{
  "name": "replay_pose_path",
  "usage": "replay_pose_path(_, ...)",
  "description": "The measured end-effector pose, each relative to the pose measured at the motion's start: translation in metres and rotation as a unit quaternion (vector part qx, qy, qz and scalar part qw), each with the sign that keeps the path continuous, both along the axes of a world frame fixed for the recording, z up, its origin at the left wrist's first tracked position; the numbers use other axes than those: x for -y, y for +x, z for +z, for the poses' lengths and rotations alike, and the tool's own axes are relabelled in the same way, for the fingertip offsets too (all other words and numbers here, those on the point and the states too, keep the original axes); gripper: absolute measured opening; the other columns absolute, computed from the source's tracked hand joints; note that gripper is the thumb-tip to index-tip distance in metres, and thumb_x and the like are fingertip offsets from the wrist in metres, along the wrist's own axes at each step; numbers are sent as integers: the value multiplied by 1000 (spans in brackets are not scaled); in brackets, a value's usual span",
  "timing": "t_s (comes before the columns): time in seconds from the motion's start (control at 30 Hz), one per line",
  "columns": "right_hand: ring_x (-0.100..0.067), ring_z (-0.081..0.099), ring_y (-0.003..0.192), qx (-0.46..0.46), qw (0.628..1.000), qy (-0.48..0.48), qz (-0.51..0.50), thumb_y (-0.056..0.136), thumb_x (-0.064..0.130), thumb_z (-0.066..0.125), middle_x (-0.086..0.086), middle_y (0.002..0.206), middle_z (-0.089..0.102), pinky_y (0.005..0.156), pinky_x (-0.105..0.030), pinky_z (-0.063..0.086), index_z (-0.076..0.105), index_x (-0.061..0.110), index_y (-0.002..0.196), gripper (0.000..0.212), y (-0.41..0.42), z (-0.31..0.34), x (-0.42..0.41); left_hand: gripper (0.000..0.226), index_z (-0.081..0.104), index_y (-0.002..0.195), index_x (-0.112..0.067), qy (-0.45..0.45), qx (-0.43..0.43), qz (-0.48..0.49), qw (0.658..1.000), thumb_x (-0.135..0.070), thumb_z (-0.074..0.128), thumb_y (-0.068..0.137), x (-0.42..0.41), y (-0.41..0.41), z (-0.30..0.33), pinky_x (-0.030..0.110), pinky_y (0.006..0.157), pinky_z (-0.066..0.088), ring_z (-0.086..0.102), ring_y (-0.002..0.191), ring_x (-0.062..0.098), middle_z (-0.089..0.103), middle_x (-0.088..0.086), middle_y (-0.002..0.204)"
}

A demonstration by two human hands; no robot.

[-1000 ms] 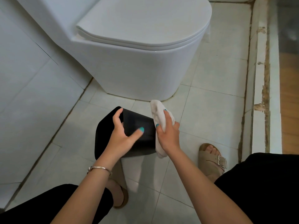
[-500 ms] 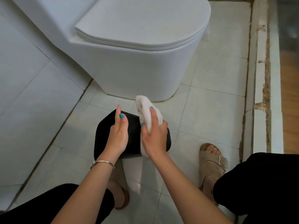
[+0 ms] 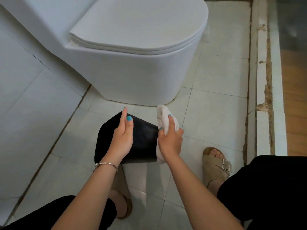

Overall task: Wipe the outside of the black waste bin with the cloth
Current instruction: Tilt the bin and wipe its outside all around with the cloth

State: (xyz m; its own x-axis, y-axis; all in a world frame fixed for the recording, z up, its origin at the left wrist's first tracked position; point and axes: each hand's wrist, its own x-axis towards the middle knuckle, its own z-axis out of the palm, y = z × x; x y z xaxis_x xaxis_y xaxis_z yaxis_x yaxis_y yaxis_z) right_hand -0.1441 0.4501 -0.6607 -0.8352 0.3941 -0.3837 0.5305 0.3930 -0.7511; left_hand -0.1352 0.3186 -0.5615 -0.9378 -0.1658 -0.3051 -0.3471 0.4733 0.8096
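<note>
Currently, step: wiping bin (image 3: 142, 143) right end, bin tipped above floor by toilet (image 3: 141, 77)
Left hand (image 3: 123, 138): fingers straight, steadying bin
Right hand (image 3: 170, 141): fingers curled, gripping cloth (image 3: 163, 117)
Next: likely turn bin, wipe an unwiped side

White toilet (image 3: 132, 67) far centre, pale tiled floor (image 3: 216, 113), tiled wall (image 3: 25, 97) left, worn threshold (image 3: 264, 97) right.

You have nothing to read here: no text, label, brand, number or sign shows on any surface in view.
</note>
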Motion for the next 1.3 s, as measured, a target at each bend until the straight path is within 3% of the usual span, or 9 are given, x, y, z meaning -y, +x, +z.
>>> replay_pose_path(0.07,-29,53,101,-15,1000,-8,13,95,40,47,-7,130,37,81,-39,50,17,55,145,61,3,5,4,49,18,153,-39,-14,-4,5,1000,-41,27,105,0,-1,1,1,65,35,40,59,-33,33,-24,77)
replay_pose_path(0.13,-27,53,102,-46,997,-23,49,93,38,48,-4,130,36,80,-35,48,17,57,145,63,8,16,15,50,19,153,-38,-15,-7,13,1000,-40,33,104,6,1,1,5,72,34,40,62,-34,34,-26,80)
replay_pose_path(0.23,-24,48,109,-114,983,4,144,92,39,50,-4,134,34,84,-34,49,15,57,145,66,19,26,28,62,21,152,-38,-1,-22,23,1000,-37,53,98,17,9,-5,12,89,33,43,100,-22,46,-21,117)
replay_pose_path(0.33,-24,50,109,-127,981,14,143,91,40,49,-3,134,34,84,-36,51,14,58,144,66,24,12,22,81,21,151,-38,9,-25,16,1000,-32,70,87,25,15,-8,20,100,32,33,129,-2,32,-20,140)
replay_pose_path(0.53,-27,52,103,-40,999,-4,34,93,38,49,-4,133,36,75,-33,47,18,56,145,63,15,5,16,96,17,152,-40,-23,-21,10,999,-26,79,80,24,15,-6,23,100,32,29,124,-3,30,-21,135)
replay_pose_path(0.7,-26,45,112,-112,984,34,135,92,36,53,-7,135,33,83,-34,50,17,53,148,68,18,34,42,97,18,153,-36,-24,-17,17,999,-27,80,79,23,10,-4,20,96,32,36,120,-1,36,-19,129)
replay_pose_path(0.83,-27,47,107,-143,974,43,173,91,38,54,-8,131,36,79,-34,50,18,53,147,68,17,29,38,99,19,152,-38,-30,-17,22,999,-31,82,76,27,12,-7,26,104,34,33,136,6,32,-13,152)
replay_pose_path(1.03,-29,53,105,-10,999,8,35,94,40,48,-5,132,35,80,-40,53,15,56,146,64,10,-2,2,102,14,153,-40,-39,-11,-3,999,-32,82,76,17,11,-2,26,104,34,28,133,3,25,-10,156)
replay_pose_path(1.3,-25,47,112,-149,965,12,215,92,39,57,-4,135,32,86,-34,51,21,54,147,68,16,26,21,107,14,155,-34,-45,-9,10,999,-29,84,73,12,10,3,22,100,27,25,135,3,28,-5,157)
